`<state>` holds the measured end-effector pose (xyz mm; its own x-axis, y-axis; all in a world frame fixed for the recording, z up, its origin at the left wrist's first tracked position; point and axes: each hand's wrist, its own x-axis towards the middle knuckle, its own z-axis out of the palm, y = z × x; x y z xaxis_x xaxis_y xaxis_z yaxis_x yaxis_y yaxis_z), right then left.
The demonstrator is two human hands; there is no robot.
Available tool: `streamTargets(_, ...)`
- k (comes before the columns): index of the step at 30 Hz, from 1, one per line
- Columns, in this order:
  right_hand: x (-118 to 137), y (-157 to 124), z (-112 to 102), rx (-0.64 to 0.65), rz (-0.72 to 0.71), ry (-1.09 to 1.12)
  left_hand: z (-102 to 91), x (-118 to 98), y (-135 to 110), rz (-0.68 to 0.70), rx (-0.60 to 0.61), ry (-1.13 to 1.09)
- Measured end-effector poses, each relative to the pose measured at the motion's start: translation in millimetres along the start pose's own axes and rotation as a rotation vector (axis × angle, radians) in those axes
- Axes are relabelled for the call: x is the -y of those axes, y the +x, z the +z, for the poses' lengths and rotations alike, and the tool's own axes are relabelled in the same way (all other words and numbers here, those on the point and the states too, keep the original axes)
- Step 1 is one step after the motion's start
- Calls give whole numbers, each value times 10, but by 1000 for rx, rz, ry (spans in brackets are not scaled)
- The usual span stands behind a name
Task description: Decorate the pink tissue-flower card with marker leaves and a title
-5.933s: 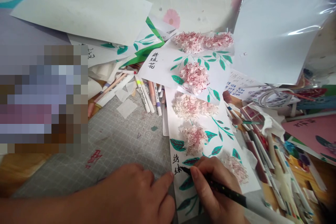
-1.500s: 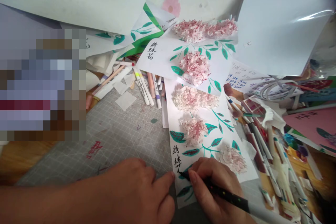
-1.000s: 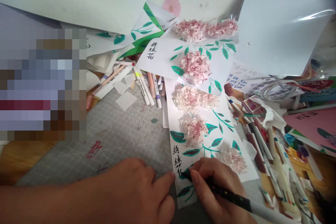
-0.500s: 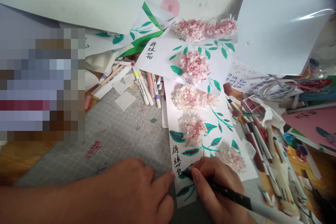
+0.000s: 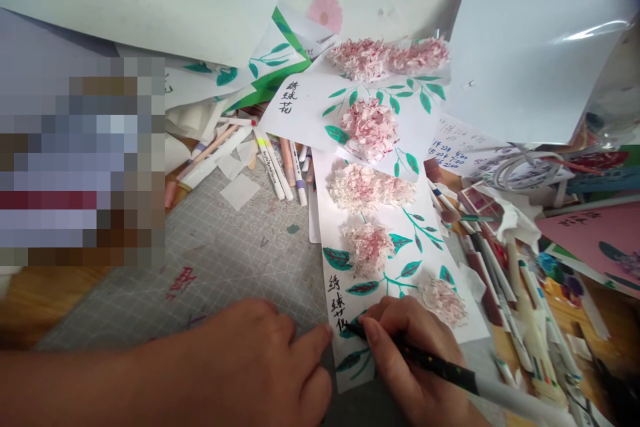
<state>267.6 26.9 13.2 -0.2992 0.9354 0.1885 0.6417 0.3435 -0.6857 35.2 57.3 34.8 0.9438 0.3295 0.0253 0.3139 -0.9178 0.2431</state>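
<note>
In my right hand (image 5: pixel 417 360) is a black-and-white brush pen (image 5: pixel 440 370), pinched between thumb and fingers. Its dark tip rests at the lowest of the black handwritten characters (image 5: pixel 337 303) on a white sheet (image 5: pixel 356 373). That sheet bears green painted leaves and raised pink-white flower clusters (image 5: pixel 371 250) of shredded paper. At the sheet's lower left edge, my left hand (image 5: pixel 270 357) has its index finger stretched to the paper, the thumb apart below it and the other fingers bent. Nothing shows in its grasp. Right of my writing hand lies another pale flower cluster (image 5: pixel 445 300).
Under the sheet is a grey cutting mat (image 5: pixel 215 247) with paper scraps. Above lies another flower sheet (image 5: pixel 305 120), beside several markers (image 5: pixel 273 163). Pens and brushes (image 5: pixel 493 260) crowd the right side, near a pink card (image 5: pixel 590 240). A large blank sheet (image 5: pixel 150 0) spans the upper left.
The brush pen has added a little ink to the lowest character. My hands and the sheet stay almost where they were.
</note>
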Motion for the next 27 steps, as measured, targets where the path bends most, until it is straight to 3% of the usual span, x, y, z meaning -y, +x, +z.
streamTargets(10, -29, -17, 13, 17, -2, -36, 16, -9, -3, -23, 6, -16)
streamTargets(14, -24, -24, 8, -9, 41, 56, 45, -17, -7, -4, 0, -30)
streamTargets(18, 14, 9, 5, -303, 77, 378, 33, -8, -19, -31, -29, -27)
streamTargets(21, 41, 60, 12, -516, 37, 557, -20, 67, -23, -48, -147, -70)
streamTargets(24, 30, 97, 29, -649, 84, 620, -67, 208, -4, -100, -309, -82)
streamTargets(27, -19, 115, 43, -713, 142, 641, -43, 349, 46, -160, -396, -39)
